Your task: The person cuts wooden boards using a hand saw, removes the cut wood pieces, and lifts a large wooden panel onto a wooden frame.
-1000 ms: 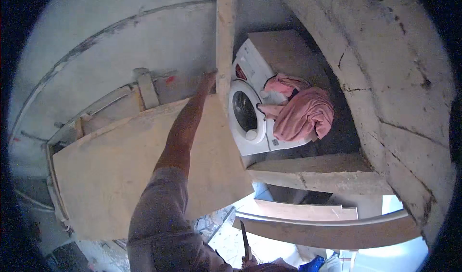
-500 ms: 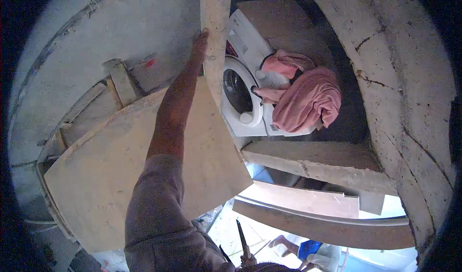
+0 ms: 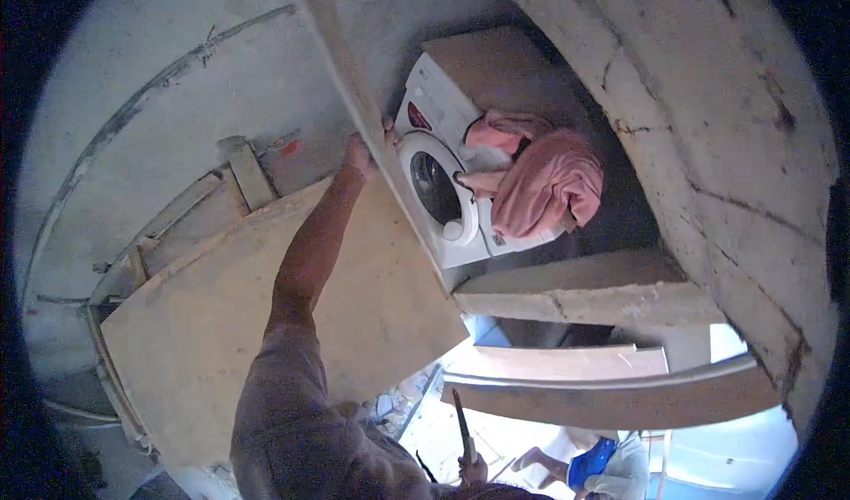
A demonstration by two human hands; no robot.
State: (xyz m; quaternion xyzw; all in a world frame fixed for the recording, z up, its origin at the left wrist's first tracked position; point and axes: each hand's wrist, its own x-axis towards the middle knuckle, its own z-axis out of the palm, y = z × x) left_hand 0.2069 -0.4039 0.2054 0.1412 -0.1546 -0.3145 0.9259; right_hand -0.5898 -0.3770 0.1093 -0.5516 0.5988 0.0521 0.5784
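Left hand is up at the long wooden board, grasping it by the edge: palm side on the near-left face, fingertips showing past the far edge, beside the washing machine. Grip looks closed round the wood; how hard, I cannot tell.

Board's long axis slants from upper left of my view to lower right, its lower stretch passing just beside the round door. My left forearm comes up from below and meets it crosswise, over the broad plywood sheet. The sheet lies on the left side of the board, the machine on the right; the board divides the two.

Right hand is low at the bottom of view, well apart from the board, closed round the handle of a long-bladed tool, tip pointing up. Type of blade unclear. The left is plainly the nearer hand to the board.

Round about: pink cloth heaped on the machine, brown box behind it, concrete ledge below. Further down, bright floor and another person's blue garment.
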